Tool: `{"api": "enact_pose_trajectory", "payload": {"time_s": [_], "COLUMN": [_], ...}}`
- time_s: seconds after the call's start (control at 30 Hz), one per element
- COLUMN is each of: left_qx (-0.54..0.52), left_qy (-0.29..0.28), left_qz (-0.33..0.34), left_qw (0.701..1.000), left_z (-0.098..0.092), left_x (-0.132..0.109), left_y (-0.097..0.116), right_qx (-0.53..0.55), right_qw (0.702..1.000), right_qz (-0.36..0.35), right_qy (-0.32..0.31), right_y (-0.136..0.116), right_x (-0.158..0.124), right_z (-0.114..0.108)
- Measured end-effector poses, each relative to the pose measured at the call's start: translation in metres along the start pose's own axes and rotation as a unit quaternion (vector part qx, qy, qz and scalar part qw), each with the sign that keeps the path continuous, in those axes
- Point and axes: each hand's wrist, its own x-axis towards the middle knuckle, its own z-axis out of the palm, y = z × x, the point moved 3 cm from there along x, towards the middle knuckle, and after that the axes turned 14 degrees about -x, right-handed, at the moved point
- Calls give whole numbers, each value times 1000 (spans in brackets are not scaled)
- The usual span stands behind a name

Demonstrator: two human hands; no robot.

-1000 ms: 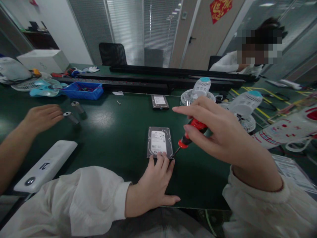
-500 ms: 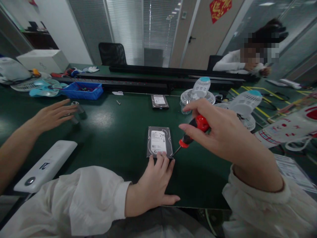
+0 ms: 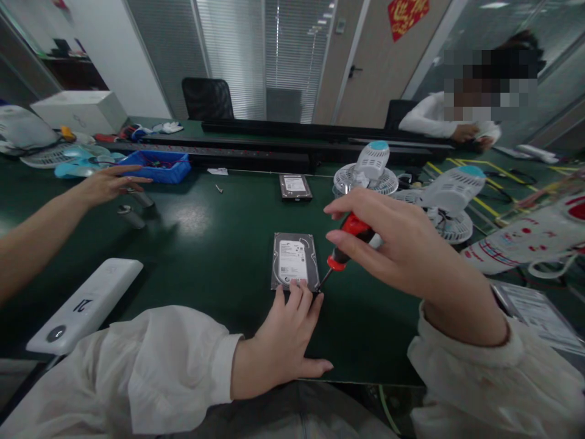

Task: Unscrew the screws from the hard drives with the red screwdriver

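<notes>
On the green table before me lies a hard drive (image 3: 295,259) with a white label on its upper face. The fingertips of my left hand (image 3: 287,341) rest on its near edge, the fingers stretched out and the thumb apart. My right hand (image 3: 388,238) is closed around the red and black handle of a screwdriver (image 3: 337,261). The screwdriver leans, and its tip meets the drive's near right corner. Whether it sits in a screw is too small to tell.
Another person's hand (image 3: 103,185) hovers at the left by metal cylinders (image 3: 131,216). A white power bank (image 3: 86,305) lies nearer. Further back are a second hard drive (image 3: 295,187), a blue tray (image 3: 159,167) and small fans (image 3: 372,161). A person (image 3: 439,116) sits far right.
My right hand and the screwdriver handle have shifted slightly left, the tip staying at the drive's corner. My left hand has not moved. The other person's hand has moved right and away from me.
</notes>
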Motion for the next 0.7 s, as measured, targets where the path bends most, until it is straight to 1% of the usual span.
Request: {"api": "enact_pose_trajectory", "payload": {"time_s": [0.1, 0.37, 0.47, 0.6, 0.7], "left_qx": [2, 0, 0, 4, 8], "left_qy": [1, 0, 7, 7, 1], "left_qz": [1, 3, 3, 0, 0], "left_qw": [1000, 1000, 1000, 1000, 1000], "left_z": [0, 0, 0, -1, -2], "left_x": [1, 0, -1, -1, -1], "left_y": [0, 0, 1, 2, 2], "right_qx": [10, 66, 55, 6, 21], "right_qw": [1000, 997, 998, 1000, 1000], "right_qz": [-3, -47, -35, -1, 5], "right_qy": [4, 9, 3, 4, -2], "right_y": [-1, 1, 1, 0, 0], "right_x": [1, 1, 1, 1, 2], "right_z": [1, -7, -5, -3, -5]}}
